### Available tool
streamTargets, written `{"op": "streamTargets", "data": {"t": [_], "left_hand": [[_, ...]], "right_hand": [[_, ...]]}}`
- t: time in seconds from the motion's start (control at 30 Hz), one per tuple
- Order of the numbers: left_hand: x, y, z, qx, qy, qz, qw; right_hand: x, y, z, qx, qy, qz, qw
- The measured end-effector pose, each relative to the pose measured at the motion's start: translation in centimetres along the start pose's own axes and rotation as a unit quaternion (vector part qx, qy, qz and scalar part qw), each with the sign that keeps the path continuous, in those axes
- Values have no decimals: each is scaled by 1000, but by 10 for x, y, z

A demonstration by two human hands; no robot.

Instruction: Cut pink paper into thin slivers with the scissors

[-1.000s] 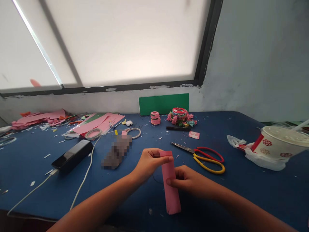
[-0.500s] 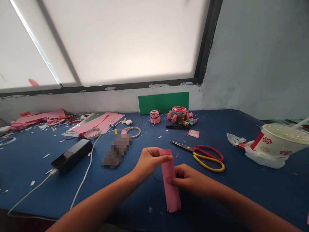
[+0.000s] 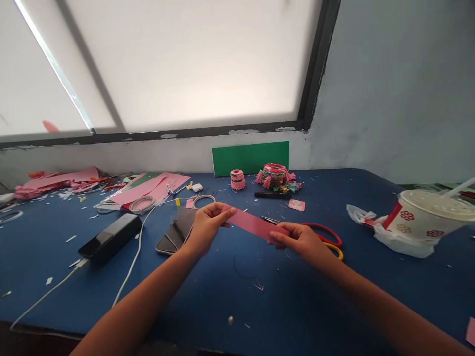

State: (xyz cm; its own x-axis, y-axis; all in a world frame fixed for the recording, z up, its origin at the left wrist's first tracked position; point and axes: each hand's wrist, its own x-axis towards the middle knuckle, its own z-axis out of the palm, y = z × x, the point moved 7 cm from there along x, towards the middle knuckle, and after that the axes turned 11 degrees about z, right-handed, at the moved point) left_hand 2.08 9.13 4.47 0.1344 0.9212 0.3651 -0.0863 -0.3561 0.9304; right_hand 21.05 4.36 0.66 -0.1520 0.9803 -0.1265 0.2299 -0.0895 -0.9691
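A pink paper strip (image 3: 252, 223) is stretched between my two hands above the blue table, sloping down to the right. My left hand (image 3: 211, 222) pinches its left end between thumb and fingers. At the other end, my right hand (image 3: 291, 236) grips the strip. Behind my right hand lie scissors (image 3: 322, 226) with one red and one yellow handle, partly covered by the hand and paper. Close to my left wrist is a dark grey phone-like object (image 3: 174, 232), partly blurred out.
A black power bank (image 3: 111, 238) with a white cable (image 3: 135, 262) lies left. Tape rolls (image 3: 143, 204) and pink paper sheets (image 3: 148, 190) are behind it. A pink paper ring stack (image 3: 238, 179), a black marker (image 3: 272, 195) and a green board (image 3: 250, 158) stand at the back; a paper cup (image 3: 419, 217) is right.
The pink strip went from near upright to nearly level and rose. My left hand moved left and up; my right hand moved up and to the right end, now covering part of the scissors.
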Motion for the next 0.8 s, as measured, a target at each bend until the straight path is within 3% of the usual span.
{"op": "streamTargets", "data": {"t": [0.17, 0.3, 0.5, 0.8], "left_hand": [[8, 3, -10, 24, 18, 22, 999], [10, 5, -12, 52, 18, 32, 998], [10, 6, -2, 60, -58, 33, 996], [8, 3, 3, 49, -78, 16, 996]], "right_hand": [[5, 1, -23, 55, 82, -8, 995], [9, 5, -33, 95, 108, -9, 990], [7, 1, -44, 131, 168, -60, 975], [6, -2, -41, 161, 161, -95, 969]]}}
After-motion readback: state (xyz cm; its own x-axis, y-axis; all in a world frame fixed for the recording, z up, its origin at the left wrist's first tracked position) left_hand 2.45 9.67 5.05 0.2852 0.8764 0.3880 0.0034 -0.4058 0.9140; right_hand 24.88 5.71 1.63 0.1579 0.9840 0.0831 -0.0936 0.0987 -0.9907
